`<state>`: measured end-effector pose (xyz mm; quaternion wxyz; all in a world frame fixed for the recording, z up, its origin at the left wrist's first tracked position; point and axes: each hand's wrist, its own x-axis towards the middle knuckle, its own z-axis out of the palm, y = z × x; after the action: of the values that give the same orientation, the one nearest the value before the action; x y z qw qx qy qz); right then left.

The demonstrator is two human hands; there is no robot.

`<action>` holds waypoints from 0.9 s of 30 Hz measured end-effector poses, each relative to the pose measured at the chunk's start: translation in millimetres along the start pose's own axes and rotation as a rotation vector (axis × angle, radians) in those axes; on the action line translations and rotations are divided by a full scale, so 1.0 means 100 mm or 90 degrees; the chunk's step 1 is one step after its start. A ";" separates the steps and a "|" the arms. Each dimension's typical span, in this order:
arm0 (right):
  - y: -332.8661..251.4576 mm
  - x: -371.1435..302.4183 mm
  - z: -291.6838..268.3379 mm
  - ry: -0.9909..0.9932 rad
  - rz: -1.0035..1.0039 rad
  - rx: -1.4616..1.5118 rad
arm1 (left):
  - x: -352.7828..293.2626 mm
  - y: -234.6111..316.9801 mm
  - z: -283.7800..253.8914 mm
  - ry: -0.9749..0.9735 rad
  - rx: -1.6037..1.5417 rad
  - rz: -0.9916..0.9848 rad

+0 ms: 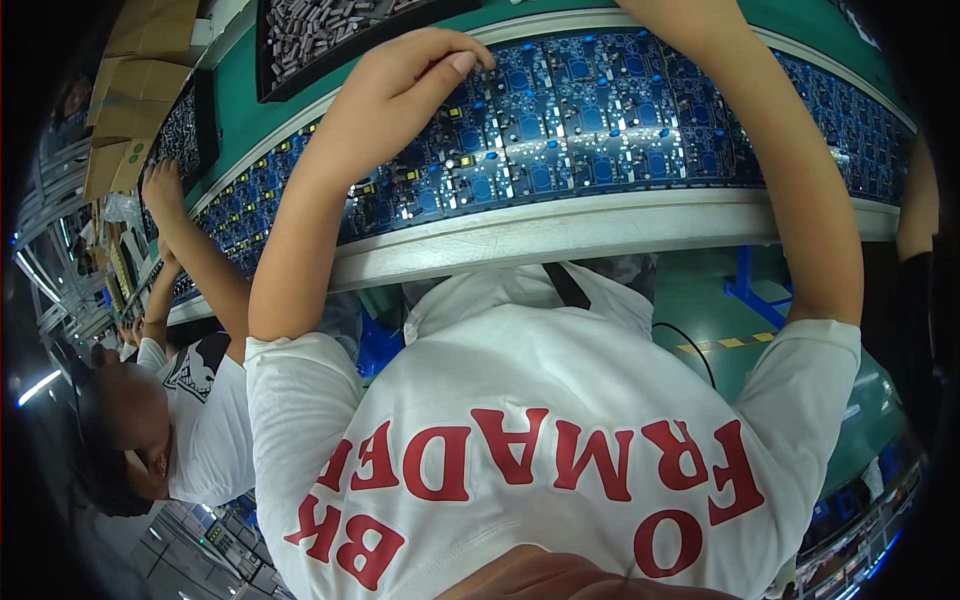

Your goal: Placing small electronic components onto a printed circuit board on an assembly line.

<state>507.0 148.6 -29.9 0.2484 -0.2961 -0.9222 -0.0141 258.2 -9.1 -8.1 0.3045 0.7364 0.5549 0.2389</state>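
A long row of blue circuit boards [590,120] runs across the conveyor line before me, packed with small parts. Boards toward the left carry yellow block-shaped components [462,161]. Over these boards hangs my left hand [415,80], its thumb and index finger brought together at the tips. Whatever may be between those fingertips is too small to make out. My right hand [690,22] reaches past the boards' far edge at the top of the view; its fingers are cut off by the frame.
Beyond the line stands a black tray [335,45] of small greyish cylindrical components. Another black tray [185,130] lies farther left, near a co-worker's hand [163,190]. A pale metal rail [560,222] borders the near side. Cardboard boxes [135,100] are stacked far left; another person's arm [918,205] shows at right.
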 end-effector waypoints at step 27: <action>-0.01 -0.01 0.01 0.031 -0.027 -0.035 | 0.00 -0.07 0.06 0.117 0.000 -0.068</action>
<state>506.8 147.1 -31.4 0.2618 -0.2825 -0.9214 -0.0521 257.7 -9.2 -17.5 0.2645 0.6809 0.6189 0.2888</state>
